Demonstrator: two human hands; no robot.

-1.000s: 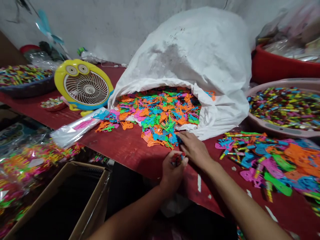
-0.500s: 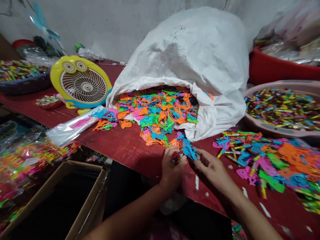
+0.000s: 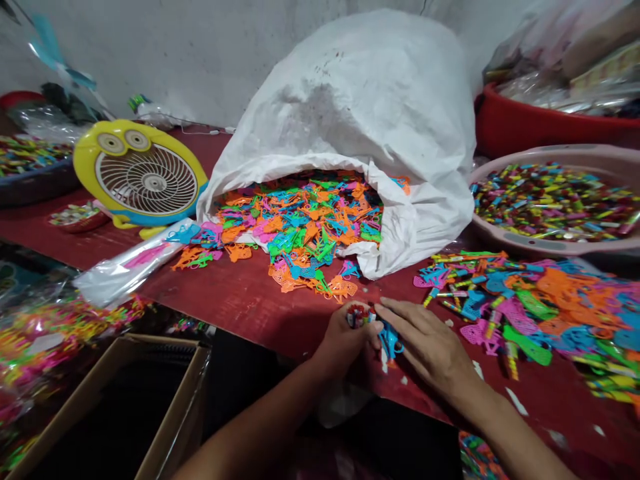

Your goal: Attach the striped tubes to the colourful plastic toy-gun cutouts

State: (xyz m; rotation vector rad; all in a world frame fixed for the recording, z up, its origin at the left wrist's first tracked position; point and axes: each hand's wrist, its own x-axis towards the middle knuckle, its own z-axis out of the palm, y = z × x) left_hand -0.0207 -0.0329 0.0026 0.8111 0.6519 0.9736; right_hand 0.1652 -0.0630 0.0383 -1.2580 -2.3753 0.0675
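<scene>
My left hand (image 3: 345, 343) is a fist around a small bundle of colourful sticks (image 3: 358, 315) whose ends poke out at the top. My right hand (image 3: 427, 347) lies beside it on the red table (image 3: 250, 300), fingers curled over a blue plastic toy piece (image 3: 389, 341). Just beyond both hands, a big white sack (image 3: 370, 113) lies on its side and spills several orange, green, blue and pink plastic pieces (image 3: 305, 230) onto the table.
A yellow cartoon desk fan (image 3: 140, 175) and a clear plastic bag (image 3: 125, 270) sit at left. A pink basin (image 3: 555, 200) of coloured sticks and a red tub (image 3: 545, 123) are at right, with another toy pile (image 3: 540, 310). An open cardboard box (image 3: 125, 407) stands below.
My right hand reached into the spilled pile, pulled out a blue piece and brought it down beside my left hand. The view has drifted right.
</scene>
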